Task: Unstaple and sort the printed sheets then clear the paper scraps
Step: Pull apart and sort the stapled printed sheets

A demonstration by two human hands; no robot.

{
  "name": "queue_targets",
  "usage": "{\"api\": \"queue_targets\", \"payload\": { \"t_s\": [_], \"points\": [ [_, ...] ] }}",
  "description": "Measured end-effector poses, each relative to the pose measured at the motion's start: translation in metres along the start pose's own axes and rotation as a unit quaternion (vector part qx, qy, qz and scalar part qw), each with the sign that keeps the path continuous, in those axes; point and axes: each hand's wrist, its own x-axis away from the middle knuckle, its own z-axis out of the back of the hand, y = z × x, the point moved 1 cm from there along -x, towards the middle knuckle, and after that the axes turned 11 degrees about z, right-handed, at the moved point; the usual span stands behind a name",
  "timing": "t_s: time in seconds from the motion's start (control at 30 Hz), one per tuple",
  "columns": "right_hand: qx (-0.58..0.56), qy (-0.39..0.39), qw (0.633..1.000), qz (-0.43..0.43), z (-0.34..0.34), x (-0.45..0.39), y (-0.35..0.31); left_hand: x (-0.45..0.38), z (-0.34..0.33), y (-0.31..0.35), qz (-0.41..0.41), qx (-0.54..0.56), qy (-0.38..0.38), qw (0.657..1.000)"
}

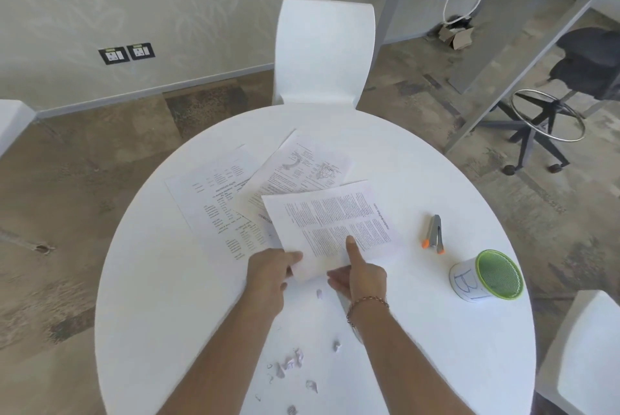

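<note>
A printed sheet of dense text (335, 223) lies near the middle of the round white table (167, 280). My left hand (271, 268) pinches its near corner, which curls upward. My right hand (360, 272) holds the sheet's near edge, with the thumb pressed flat on the print. Two more printed sheets lie beyond: one with diagrams (302, 170) and one with lists (218, 200) to the left. Several small paper scraps (295, 359) and bent staples are scattered on the table between my forearms.
A grey staple remover with orange tips (434, 235) lies to the right of the sheets. A green-rimmed mesh cup labelled "B" (486, 277) stands near the right edge. A white chair (323, 49) faces me across the table; another white chair (587, 357) is at lower right.
</note>
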Motion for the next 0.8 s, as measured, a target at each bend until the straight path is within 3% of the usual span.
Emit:
{"api": "queue_targets", "payload": {
  "t_s": [0.07, 0.13, 0.23, 0.3, 0.37, 0.47, 0.67, 0.73, 0.8],
  "points": [
    [-0.089, 0.009, 0.996, -0.013, -0.001, -0.003, -0.002, 0.014, 0.004, -0.010, -0.011, -0.049, -0.025, 0.998],
    [-0.099, 0.023, 0.995, -0.007, -0.001, -0.007, -0.003, 0.018, 0.011, -0.016, -0.037, -0.114, -0.028, 0.992],
    [-0.034, 0.054, 0.998, 0.009, 0.003, -0.019, -0.005, 0.002, 0.024, -0.003, -0.127, -0.176, 0.082, 0.973],
    [0.007, 0.077, 0.996, 0.034, 0.009, -0.028, -0.008, -0.020, 0.032, 0.018, -0.229, -0.262, 0.199, 0.916],
    [0.044, 0.087, 0.993, 0.062, 0.015, -0.034, -0.010, -0.048, 0.036, 0.040, -0.300, -0.344, 0.251, 0.854],
    [0.063, 0.094, 0.990, 0.082, 0.029, -0.041, -0.014, -0.079, 0.033, 0.069, -0.299, -0.433, 0.293, 0.798],
    [0.060, 0.111, 0.986, 0.106, 0.059, -0.047, -0.030, -0.105, 0.020, 0.084, -0.251, -0.505, 0.340, 0.753],
    [0.062, 0.107, 0.986, 0.114, 0.063, -0.047, -0.032, -0.105, 0.016, 0.088, -0.224, -0.516, 0.356, 0.746],
    [0.060, 0.102, 0.986, 0.121, 0.065, -0.048, -0.032, -0.105, 0.015, 0.094, -0.194, -0.509, 0.353, 0.761]
  ]
}}
